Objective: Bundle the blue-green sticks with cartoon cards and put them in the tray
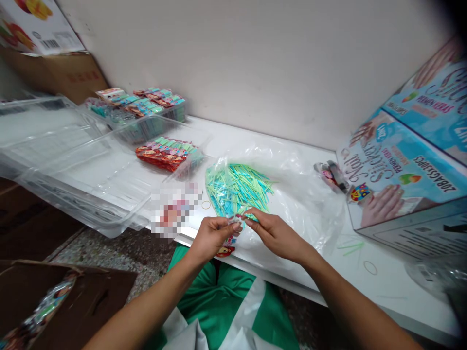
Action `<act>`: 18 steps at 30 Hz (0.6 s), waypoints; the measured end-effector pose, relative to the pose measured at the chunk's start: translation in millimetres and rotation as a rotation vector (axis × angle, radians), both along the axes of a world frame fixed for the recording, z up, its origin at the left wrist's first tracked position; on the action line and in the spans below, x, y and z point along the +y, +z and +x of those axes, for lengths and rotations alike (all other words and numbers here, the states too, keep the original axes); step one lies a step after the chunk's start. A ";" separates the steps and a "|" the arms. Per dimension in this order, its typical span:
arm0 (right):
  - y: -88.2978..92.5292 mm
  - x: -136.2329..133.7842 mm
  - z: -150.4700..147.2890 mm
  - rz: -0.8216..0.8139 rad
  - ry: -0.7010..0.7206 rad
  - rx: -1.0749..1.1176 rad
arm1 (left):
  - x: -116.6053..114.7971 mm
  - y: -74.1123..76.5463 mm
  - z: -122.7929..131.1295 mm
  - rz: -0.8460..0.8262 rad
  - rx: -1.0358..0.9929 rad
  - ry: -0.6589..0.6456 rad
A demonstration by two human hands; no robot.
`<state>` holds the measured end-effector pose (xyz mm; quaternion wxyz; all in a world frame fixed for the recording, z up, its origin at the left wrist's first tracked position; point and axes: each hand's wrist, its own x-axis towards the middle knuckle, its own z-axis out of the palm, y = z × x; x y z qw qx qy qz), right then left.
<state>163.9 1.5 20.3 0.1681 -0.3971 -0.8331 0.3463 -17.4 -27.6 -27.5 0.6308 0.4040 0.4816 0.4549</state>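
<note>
Two bare hands are working at the lower centre of the frame, the left hand pinching a small clear packet with red cartoon print, the right hand gripping a small bunch of thin green sticks.

Fingertips are nearly meeting; whether sticks and packet are touching is unclear. Just above, a loose heap of thin green and blue sticks is lying amid crumpled clear plastic. Farther out, stacked red-printed packets are sitting upper left, a blue printed carton standing at right.

White table, clear bag, green sticks
</note>
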 end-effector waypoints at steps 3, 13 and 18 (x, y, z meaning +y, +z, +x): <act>7.7 1.2 3.7 0.029 0.007 -0.049 | -0.1 -0.4 -0.2 0.003 0.008 0.022; 26.7 1.5 4.8 0.009 0.190 -0.262 | -2.9 4.4 -1.7 0.062 0.154 -0.003; 28.2 2.7 2.6 0.038 0.276 -0.357 | -4.7 3.0 -4.9 0.199 0.260 -0.014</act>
